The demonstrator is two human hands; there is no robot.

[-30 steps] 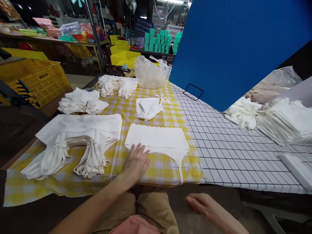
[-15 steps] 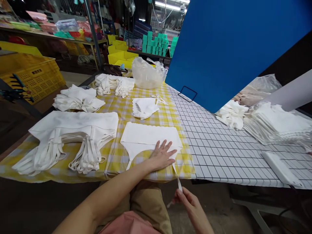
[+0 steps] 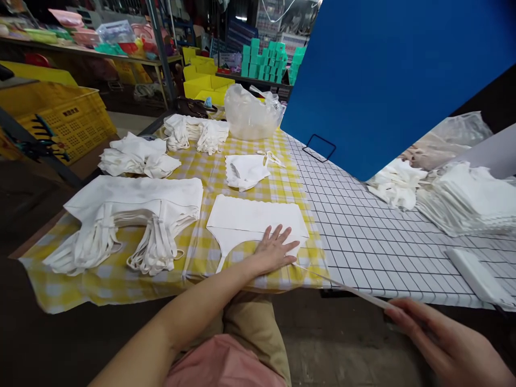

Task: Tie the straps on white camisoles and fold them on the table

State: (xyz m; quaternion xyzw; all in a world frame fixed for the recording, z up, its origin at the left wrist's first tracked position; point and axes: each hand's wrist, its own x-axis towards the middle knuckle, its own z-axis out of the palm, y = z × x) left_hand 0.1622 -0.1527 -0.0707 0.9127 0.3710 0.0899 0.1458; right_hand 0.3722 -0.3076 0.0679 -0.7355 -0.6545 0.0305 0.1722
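Note:
A white garment piece (image 3: 253, 215) with a scalloped top edge and narrow straps lies flat on the yellow-checked cloth. My left hand (image 3: 275, 252) rests flat on its lower right part, fingers spread. From beneath that hand a thin white strap (image 3: 355, 292) runs out taut to the right, past the table's front edge. Its far end is pinched between the thumb and fingers of my right hand (image 3: 439, 333), which is off the table at lower right. Beyond the piece lies a smaller crumpled white garment (image 3: 246, 171) with loose straps.
At left lies a thick stack of strapped white garments (image 3: 137, 199), with more white piles (image 3: 137, 153) behind. A clear plastic bag (image 3: 252, 113) stands at the back. A blue board (image 3: 387, 80) rises at right, near white stacks (image 3: 471, 199) and a white bar-shaped object (image 3: 478, 277).
My right hand has moved far to the right, drawing the strap out straight and taut. My left hand stays pressed on the garment piece. The view has shifted slightly.

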